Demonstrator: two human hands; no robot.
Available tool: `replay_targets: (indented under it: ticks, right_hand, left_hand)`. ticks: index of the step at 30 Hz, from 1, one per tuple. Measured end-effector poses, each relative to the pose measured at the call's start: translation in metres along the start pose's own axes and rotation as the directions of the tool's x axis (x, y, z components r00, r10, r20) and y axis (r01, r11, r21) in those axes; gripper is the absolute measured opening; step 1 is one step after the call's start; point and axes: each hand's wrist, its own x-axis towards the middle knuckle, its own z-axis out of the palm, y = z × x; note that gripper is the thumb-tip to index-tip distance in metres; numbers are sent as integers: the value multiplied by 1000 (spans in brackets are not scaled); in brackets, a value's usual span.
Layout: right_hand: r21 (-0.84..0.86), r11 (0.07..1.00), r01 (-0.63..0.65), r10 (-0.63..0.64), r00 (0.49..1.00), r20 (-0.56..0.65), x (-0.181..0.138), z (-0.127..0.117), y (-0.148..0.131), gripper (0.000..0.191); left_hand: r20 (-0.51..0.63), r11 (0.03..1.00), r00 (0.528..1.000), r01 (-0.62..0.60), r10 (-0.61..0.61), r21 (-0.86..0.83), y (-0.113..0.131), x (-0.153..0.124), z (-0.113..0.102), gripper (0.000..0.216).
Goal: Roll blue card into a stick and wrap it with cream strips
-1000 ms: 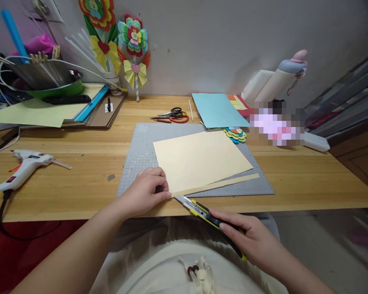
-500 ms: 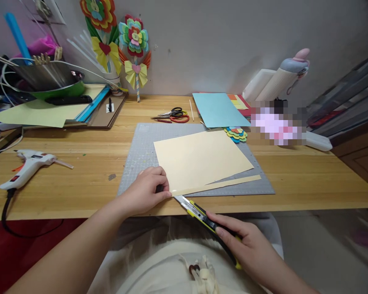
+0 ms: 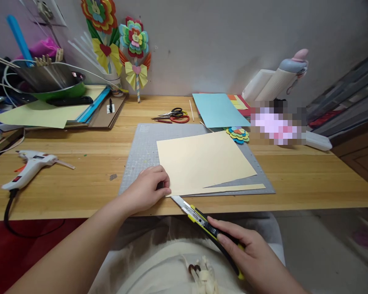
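Gripping the knife (image 3: 202, 222) in my right hand (image 3: 247, 250), left hand (image 3: 150, 183) curled on the sheet (image 3: 205, 159), hold unclear, I've swung the seemingly part-cut strip (image 3: 242, 188) nearer.

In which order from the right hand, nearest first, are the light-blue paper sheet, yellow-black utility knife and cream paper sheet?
1. Yellow-black knife: held in the right hand.
2. Cream sheet: ahead, left.
3. Light-blue sheet: farther back.
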Motion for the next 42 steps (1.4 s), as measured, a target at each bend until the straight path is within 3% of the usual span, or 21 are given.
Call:
replay_targets:
  ticks: [5, 10, 14, 22, 27, 35, 39, 42]
  right_hand:
    - [8, 1000, 19, -19, 1000, 10, 3, -2, -4, 37]
    - [5, 1000, 12, -12, 1000, 16, 3, -3, -3, 38]
    - [21, 1000, 11, -11, 1000, 1, 2, 0, -1, 38]
    - [57, 998, -7, 7, 1000, 10, 4, 5, -3, 37]
    - [80, 996, 46, -46, 999, -2, 6, 10, -3, 39]
    - [74, 996, 52, -59, 994, 89, 2, 17, -13, 40]
    - [125, 992, 29, -45, 991, 126, -2, 0, -7, 38]
    - [334, 942, -42, 13, 996, 90, -13, -26, 13, 52]
  left_hand:
    - [75, 989, 992, 92, -101, 114, 12, 16, -8, 27]
    - [205, 933, 941, 202, -269, 296, 29, 47, -17, 48]
    - [255, 902, 913, 211, -320, 377, 36, 60, -20, 52]
    - [261, 897, 912, 200, -318, 393, 35, 57, -19, 54]
    - [249, 902, 917, 203, -312, 382, 35, 56, -20, 52]
    - [243, 916, 928, 183, -281, 357, 32, 55, -18, 52]
    - [239, 945, 941, 167, -238, 281, 22, 51, -22, 44]
    - [217, 965, 953, 167, -210, 201, 16, 42, -25, 35]
